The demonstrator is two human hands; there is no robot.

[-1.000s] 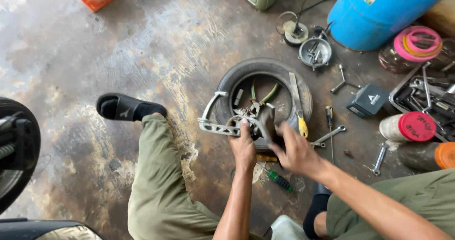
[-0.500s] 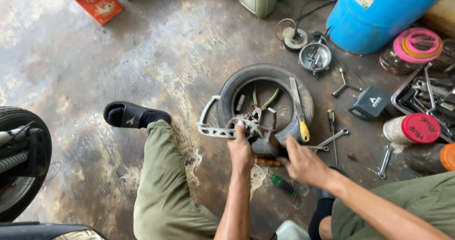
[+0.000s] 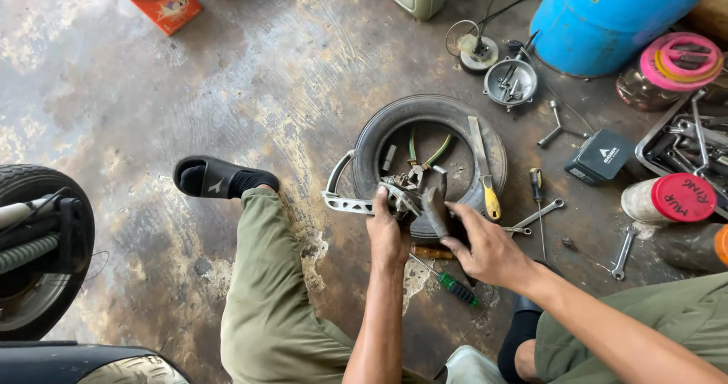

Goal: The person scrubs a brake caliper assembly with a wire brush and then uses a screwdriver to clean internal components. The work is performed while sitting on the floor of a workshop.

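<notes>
Head view | grey metal part (image 3: 413, 202) clasped by left hand (image 3: 388, 232) and right hand (image 3: 485, 249) over near rim of small tyre (image 3: 432, 115) | just beyond grip, inside tyre: pliers (image 3: 415, 156), file (image 3: 482, 168) across rim | right: tray (image 3: 652, 137) of wrenches, red-lidded jar (image 3: 667, 200)

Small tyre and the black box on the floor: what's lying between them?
In the head view, a screwdriver and a combination spanner lie on the concrete between the small tyre and the black box.
</notes>
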